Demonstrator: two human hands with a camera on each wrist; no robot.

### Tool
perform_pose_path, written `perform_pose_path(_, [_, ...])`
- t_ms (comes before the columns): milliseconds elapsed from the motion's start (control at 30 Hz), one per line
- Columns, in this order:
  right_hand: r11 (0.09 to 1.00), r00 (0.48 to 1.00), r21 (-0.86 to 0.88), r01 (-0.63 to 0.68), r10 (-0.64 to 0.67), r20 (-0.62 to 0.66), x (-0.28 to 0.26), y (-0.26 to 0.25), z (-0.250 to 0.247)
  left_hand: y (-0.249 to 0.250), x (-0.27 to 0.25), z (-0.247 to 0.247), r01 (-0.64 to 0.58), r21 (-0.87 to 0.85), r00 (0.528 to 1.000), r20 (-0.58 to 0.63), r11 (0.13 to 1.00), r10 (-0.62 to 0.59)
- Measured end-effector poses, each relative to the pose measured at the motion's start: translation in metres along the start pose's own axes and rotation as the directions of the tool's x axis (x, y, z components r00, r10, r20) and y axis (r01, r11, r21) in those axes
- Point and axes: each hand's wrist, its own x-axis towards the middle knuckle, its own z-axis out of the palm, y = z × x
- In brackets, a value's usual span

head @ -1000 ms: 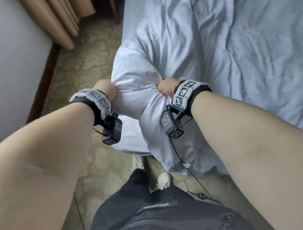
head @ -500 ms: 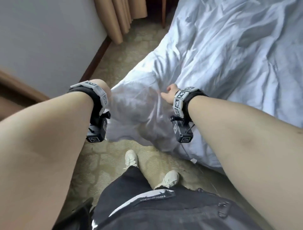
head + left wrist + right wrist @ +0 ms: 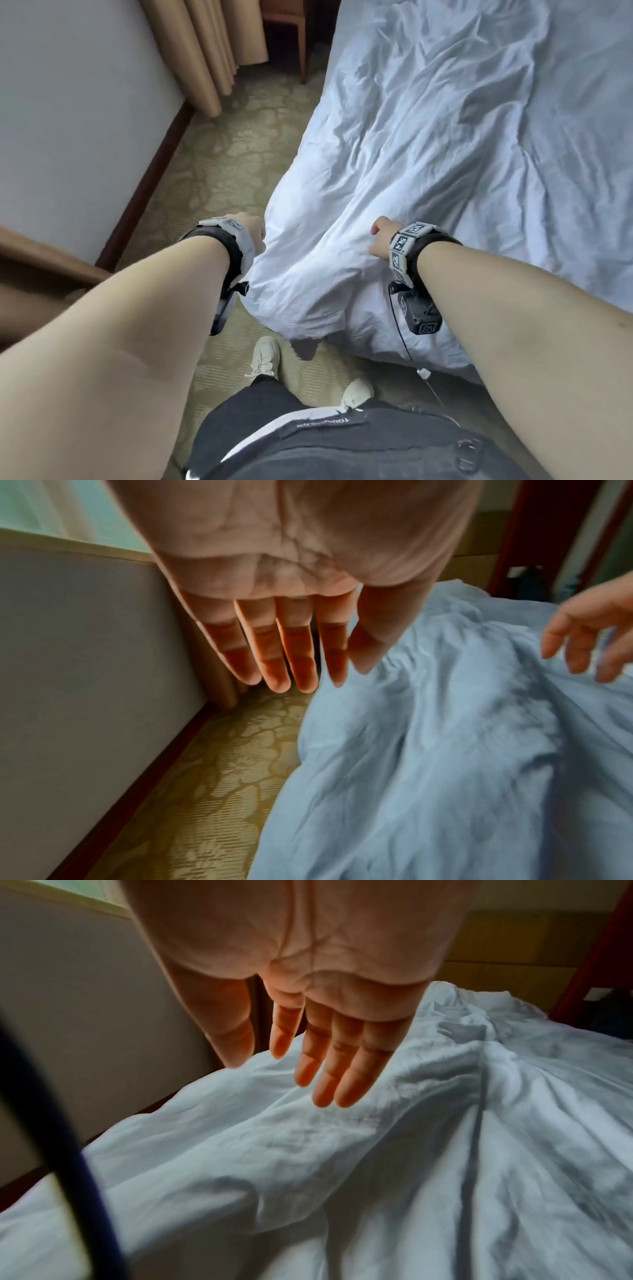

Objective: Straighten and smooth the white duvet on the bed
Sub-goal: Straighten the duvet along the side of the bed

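Observation:
The white duvet lies wrinkled across the bed, its near corner bunched and hanging toward the floor. My left hand hovers at the corner's left edge; in the left wrist view its fingers are straight and hold nothing. My right hand is just above the duvet to the right; the right wrist view shows its fingers extended over the fabric, gripping nothing. Whether either hand touches the cloth I cannot tell.
A patterned carpet runs between the bed and a grey wall with a dark baseboard. Beige curtains and a wooden chair stand at the far end. My shoes are beside the hanging corner.
Both hands gripped the bunched duvet corner a second ago; they have let go and opened. The corner has dropped and spread, and my view has lifted up along the bed.

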Motion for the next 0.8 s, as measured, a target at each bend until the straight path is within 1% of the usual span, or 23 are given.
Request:
perform_pose_path(67, [0.999, 0.998, -0.009, -0.032, 0.033, 0.047, 0.0, 0.007, 0.002, 0.011, 0.013, 0.011, -0.099, 0.016, 0.995, 0.019, 0.995, 0.099])
perform_pose_path(100, [0.999, 0.996, -0.021, -0.046, 0.047, 0.071, 0.001, 0.013, 0.006, 0.017, 0.016, 0.015, -0.135, 0.001, 0.99, 0.048, 0.991, 0.135])
perform_pose_path(167, [0.996, 0.991, -0.034, -0.078, 0.081, 0.102, 0.001, 0.027, 0.023, 0.036, 0.025, 0.027, -0.239, 0.014, 0.968, 0.08, 0.971, 0.237])
perform_pose_path(233, [0.992, 0.981, -0.038, -0.12, 0.124, 0.146, -0.002, 0.044, 0.043, 0.063, 0.032, 0.043, -0.343, 0.035, 0.932, 0.135, 0.939, 0.336])
perform_pose_path(300, [0.989, 0.963, -0.065, -0.134, 0.145, 0.226, -0.008, 0.061, 0.064, 0.094, 0.034, 0.059, -0.428, 0.022, 0.886, 0.208, 0.903, 0.415])
perform_pose_path(367, [0.987, 0.948, -0.073, -0.143, 0.157, 0.278, -0.014, 0.077, 0.079, 0.122, 0.035, 0.069, -0.479, 0.009, 0.845, 0.278, 0.878, 0.458])
perform_pose_path(400, [0.987, 0.942, -0.057, -0.152, 0.162, 0.295, -0.015, 0.085, 0.082, 0.134, 0.034, 0.071, -0.482, 0.013, 0.838, 0.298, 0.876, 0.457])
perform_pose_path(467, [0.987, 0.942, -0.038, -0.159, 0.163, 0.293, -0.013, 0.099, 0.085, 0.144, 0.035, 0.069, -0.459, 0.017, 0.853, 0.288, 0.888, 0.436])
perform_pose_path(533, [0.986, 0.946, -0.022, -0.166, 0.166, 0.279, -0.01, 0.108, 0.076, 0.142, 0.037, 0.062, -0.411, -0.01, 0.886, 0.232, 0.911, 0.402])
perform_pose_path(600, [0.989, 0.963, 0.004, -0.145, 0.14, 0.232, -0.007, 0.111, 0.06, 0.135, 0.036, 0.051, -0.353, -0.042, 0.917, 0.182, 0.935, 0.355])
perform_pose_path(700, [0.995, 0.988, 0.056, -0.085, 0.076, 0.136, -0.002, 0.105, 0.031, 0.118, 0.033, 0.025, -0.286, -0.087, 0.951, 0.094, 0.954, 0.293])
perform_pose_path(800, [1.0, 0.995, 0.013, -0.014, 0.012, 0.102, 0.004, 0.087, 0.004, 0.1, 0.027, -0.002, -0.224, -0.14, 0.974, -0.013, 0.964, 0.225])
